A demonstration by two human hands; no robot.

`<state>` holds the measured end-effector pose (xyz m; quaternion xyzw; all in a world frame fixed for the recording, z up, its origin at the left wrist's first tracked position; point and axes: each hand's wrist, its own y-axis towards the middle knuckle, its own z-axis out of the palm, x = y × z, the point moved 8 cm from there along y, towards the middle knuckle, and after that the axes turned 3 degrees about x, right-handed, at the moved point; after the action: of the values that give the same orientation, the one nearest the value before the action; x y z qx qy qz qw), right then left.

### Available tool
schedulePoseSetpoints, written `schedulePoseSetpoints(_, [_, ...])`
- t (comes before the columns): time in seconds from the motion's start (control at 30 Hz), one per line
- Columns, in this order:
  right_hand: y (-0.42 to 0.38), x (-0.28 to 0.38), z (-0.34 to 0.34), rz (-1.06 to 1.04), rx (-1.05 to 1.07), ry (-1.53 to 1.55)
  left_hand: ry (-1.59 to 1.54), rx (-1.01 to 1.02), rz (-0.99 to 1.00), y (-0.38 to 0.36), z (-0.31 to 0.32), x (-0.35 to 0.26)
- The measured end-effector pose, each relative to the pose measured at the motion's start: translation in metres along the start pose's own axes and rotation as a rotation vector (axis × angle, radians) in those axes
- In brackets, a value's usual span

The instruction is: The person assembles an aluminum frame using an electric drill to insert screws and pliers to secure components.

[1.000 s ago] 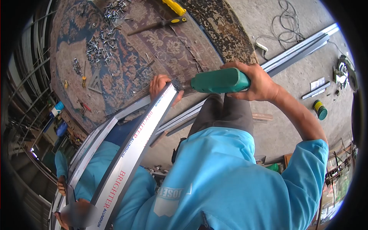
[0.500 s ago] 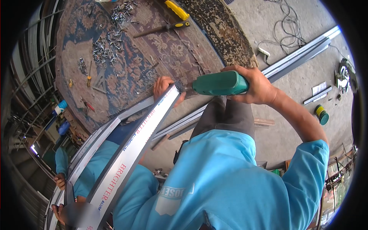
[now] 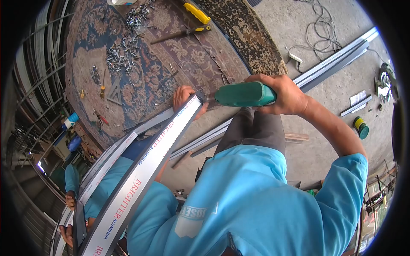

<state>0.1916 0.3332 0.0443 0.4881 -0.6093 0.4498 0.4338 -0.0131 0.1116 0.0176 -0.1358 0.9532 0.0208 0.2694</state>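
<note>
My right hand (image 3: 287,94) is wrapped round the back end of a green power tool (image 3: 246,94) whose tip points left. That tip meets the end of a long aluminium profile (image 3: 132,187) with white BRIGHTER ALUMINUM film. My left hand (image 3: 185,101) grips the same end of the profile, its fingers partly hidden behind it. The profile slopes down to the lower left. Just behind it runs another long profile (image 3: 106,166).
A patterned carpet (image 3: 183,64) covers the work surface, with scattered screws (image 3: 121,55), a yellow-handled tool (image 3: 196,13), a file (image 3: 181,33) and a set square (image 3: 114,93). A co-worker's hands (image 3: 69,199) hold profiles at lower left. Cable (image 3: 320,34) and more profiles (image 3: 337,59) lie on the floor.
The view has shifted slightly, so the carpet and its contents appear a little further right and down. Both hands keep their holds, and the tool stays at the profile's end.
</note>
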Motion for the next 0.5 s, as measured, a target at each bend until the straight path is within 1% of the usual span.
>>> schedulePoseSetpoints(0.17, [0.0008, 0.0029, -0.0004, 0.000, 0.017, -0.012, 0.001, 0.004, -0.004, -0.0013, 0.0015, 0.0012])
schedulePoseSetpoints(0.27, [0.0017, 0.0062, -0.0017, -0.041, -0.002, -0.025, 0.003, 0.007, 0.011, -0.0012, 0.0012, 0.0008])
schedulePoseSetpoints(0.5, [-0.0001, 0.0006, 0.0021, 0.001, 0.000, 0.004, 0.018, 0.019, 0.009, -0.0010, 0.0016, 0.0005])
